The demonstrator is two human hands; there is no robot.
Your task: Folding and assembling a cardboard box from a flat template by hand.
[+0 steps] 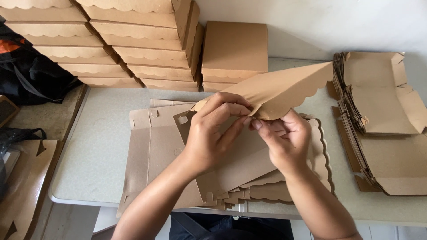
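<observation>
Pale counter (102, 146) fills my view, with a white wall behind it. My left hand (211, 133) and right hand (284, 140) meet at the centre, both pinching the lower corner of a brown cardboard flap (284, 86) with a scalloped edge. Fingers of both hands are closed on that fold, thumbs nearly touching. The flap rises from my hands toward 2 o'clock, its long axis running from 8 to 2, tilted up off the sheet beneath. Neither hand is nearer; they grip the same spot. Under the hands lies a pile of flat cardboard sheets (153, 146), reaching to the near counter edge at 6 o'clock. At 3 o'clock sits a stack of half-folded boxes (382, 111), near the flap's tip but apart from it. Finished boxes (133, 44) are piled from 10 to 12 o'clock. Bare counter shows at 9 o'clock.
</observation>
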